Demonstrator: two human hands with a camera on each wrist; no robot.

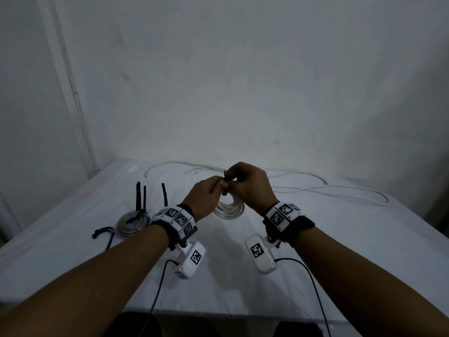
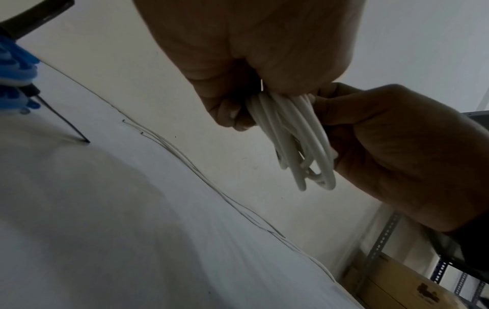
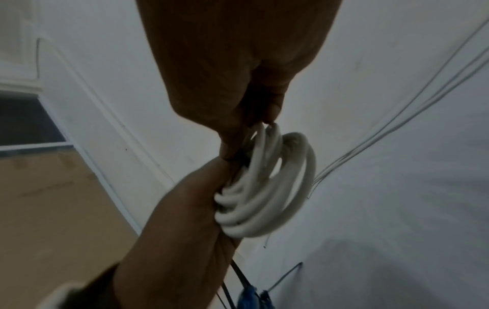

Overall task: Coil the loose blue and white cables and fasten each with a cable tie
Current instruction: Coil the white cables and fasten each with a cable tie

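Several smooth round loops of white cable (image 1: 229, 207) hang bunched between your hands above the white-covered table (image 1: 315, 239). Your left hand (image 1: 206, 197) and right hand (image 1: 247, 188) both pinch the coil's top, fingers curled. Beside your left wrist lies the coiled blue cable (image 1: 132, 222), black ties (image 1: 141, 197) upright behind it.

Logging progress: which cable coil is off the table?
The white coil, held up by both the left hand and right hand; the blue coil lies on the table.
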